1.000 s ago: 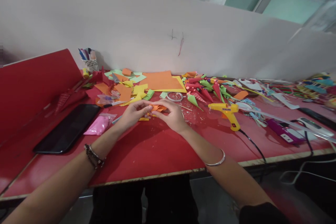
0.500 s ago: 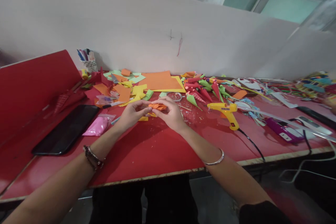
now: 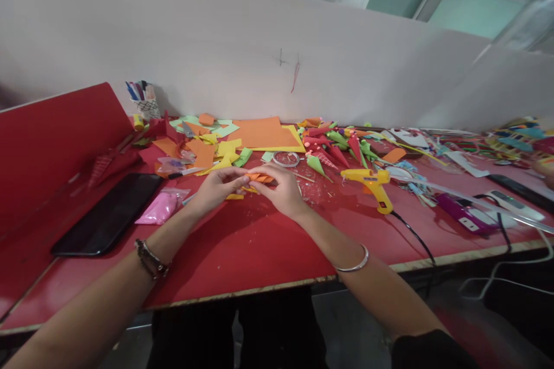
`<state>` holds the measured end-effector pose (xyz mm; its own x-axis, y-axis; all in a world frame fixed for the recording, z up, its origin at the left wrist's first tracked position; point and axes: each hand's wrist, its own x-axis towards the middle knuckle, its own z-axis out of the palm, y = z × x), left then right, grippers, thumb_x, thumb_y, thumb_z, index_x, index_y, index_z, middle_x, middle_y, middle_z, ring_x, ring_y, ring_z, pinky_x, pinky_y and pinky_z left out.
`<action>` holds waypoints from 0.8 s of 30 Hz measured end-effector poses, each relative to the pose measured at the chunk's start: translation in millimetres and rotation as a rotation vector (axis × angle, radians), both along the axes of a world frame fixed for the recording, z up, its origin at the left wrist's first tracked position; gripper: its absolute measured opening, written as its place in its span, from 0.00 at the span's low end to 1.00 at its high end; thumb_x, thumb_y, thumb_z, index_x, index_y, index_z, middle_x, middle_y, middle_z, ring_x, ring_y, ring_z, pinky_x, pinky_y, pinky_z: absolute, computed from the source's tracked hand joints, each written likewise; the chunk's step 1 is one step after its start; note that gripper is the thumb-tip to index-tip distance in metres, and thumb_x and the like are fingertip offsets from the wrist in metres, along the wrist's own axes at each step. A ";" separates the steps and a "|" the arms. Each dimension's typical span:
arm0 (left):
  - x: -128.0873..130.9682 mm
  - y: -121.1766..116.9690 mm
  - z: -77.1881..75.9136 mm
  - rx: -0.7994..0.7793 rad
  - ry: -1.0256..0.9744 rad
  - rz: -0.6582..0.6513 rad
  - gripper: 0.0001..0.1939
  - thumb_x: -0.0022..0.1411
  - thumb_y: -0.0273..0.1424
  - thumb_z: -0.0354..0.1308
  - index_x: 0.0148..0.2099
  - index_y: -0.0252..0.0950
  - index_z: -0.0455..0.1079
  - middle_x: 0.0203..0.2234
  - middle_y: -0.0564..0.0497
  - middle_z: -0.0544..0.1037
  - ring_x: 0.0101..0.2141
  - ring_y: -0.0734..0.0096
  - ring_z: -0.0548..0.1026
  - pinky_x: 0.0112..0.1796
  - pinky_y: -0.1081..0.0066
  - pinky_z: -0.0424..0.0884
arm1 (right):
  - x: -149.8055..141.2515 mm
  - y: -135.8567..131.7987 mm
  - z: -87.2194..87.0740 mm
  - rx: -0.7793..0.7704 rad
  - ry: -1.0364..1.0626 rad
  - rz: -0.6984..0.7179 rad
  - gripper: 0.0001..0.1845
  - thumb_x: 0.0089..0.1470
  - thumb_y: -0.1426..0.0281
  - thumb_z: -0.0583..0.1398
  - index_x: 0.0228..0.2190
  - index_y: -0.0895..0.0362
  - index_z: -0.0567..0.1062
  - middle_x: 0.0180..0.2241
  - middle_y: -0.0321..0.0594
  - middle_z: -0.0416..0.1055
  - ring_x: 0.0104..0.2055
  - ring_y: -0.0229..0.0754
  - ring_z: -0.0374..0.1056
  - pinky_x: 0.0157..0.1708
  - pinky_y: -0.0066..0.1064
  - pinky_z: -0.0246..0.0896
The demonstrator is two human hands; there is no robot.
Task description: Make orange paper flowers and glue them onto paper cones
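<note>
The left hand (image 3: 220,187) and the right hand (image 3: 283,191) meet over the red table (image 3: 259,259), near its middle, and both grasp one folded orange piece (image 3: 259,177). The left fingertips pinch its left end, while the right fingers curl over it from behind and the right thumb presses on its near side. The piece is held just above the tabletop; its exact shape is partly hidden by the fingers. A beaded bracelet (image 3: 151,258) circles the left wrist and a silver bangle (image 3: 355,261) the right forearm

To the left of the hands lie a bag of pink material (image 3: 161,207) and, beside it, a large black phone or tablet (image 3: 108,214). Beyond the hands, an orange sheet (image 3: 264,131) overlaps a yellow sheet (image 3: 298,137), with cut paper scraps (image 3: 203,153) to their left and a patterned pen cup (image 3: 148,106) near the white wall (image 3: 216,46). Right of the sheets is a heap of red and green cones (image 3: 340,147). A yellow glue gun (image 3: 375,185) lies on its side to the right of the hands, and a purple power strip (image 3: 464,213) sits farther right
</note>
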<state>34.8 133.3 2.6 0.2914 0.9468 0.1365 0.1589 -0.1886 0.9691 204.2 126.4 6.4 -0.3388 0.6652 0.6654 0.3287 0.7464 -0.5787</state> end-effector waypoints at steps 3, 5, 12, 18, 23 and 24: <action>0.3 -0.6 1.6 -0.007 0.026 -0.015 0.18 0.48 0.42 0.58 0.38 0.34 0.70 0.30 0.49 0.76 0.28 0.73 0.73 0.30 0.74 0.70 | 0.1 0.4 -0.7 -0.058 0.034 0.000 0.07 0.49 0.68 0.57 0.34 0.53 0.72 0.31 0.36 0.70 0.35 0.37 0.64 0.36 0.31 0.59; -1.6 -0.4 4.3 0.019 0.058 -0.046 0.20 0.50 0.43 0.55 0.41 0.35 0.70 0.32 0.48 0.76 0.30 0.72 0.73 0.31 0.73 0.70 | -0.2 0.8 -1.9 -0.111 0.076 0.001 0.08 0.48 0.68 0.58 0.33 0.53 0.72 0.32 0.36 0.70 0.35 0.37 0.65 0.36 0.31 0.60; -32.4 14.2 6.9 0.546 0.732 -0.172 0.27 0.48 0.45 0.56 0.49 0.39 0.66 0.43 0.45 0.69 0.43 0.61 0.66 0.44 0.65 0.62 | 1.4 7.2 -7.6 -0.297 0.244 0.025 0.09 0.46 0.65 0.59 0.32 0.54 0.73 0.32 0.37 0.71 0.34 0.38 0.67 0.35 0.31 0.62; -41.3 23.6 -4.8 0.513 0.985 -0.281 0.20 0.50 0.43 0.54 0.43 0.38 0.70 0.37 0.47 0.70 0.37 0.67 0.68 0.38 0.72 0.63 | 3.4 12.3 -9.8 -0.410 0.345 0.041 0.11 0.44 0.64 0.60 0.32 0.56 0.73 0.30 0.36 0.71 0.31 0.36 0.66 0.31 0.28 0.61; -35.3 20.9 -3.6 0.415 0.984 -0.267 0.12 0.52 0.38 0.52 0.35 0.36 0.70 0.28 0.51 0.70 0.26 0.73 0.67 0.27 0.76 0.60 | 2.6 12.2 -11.3 -0.460 0.354 0.044 0.12 0.43 0.64 0.60 0.32 0.56 0.73 0.29 0.36 0.70 0.29 0.34 0.64 0.26 0.26 0.59; -34.5 20.6 -3.9 0.404 0.973 -0.262 0.12 0.52 0.37 0.52 0.33 0.36 0.70 0.25 0.52 0.70 0.24 0.75 0.66 0.25 0.77 0.59 | 2.5 12.1 -11.5 -0.466 0.350 0.042 0.12 0.43 0.64 0.60 0.32 0.56 0.73 0.29 0.36 0.70 0.28 0.34 0.64 0.25 0.25 0.59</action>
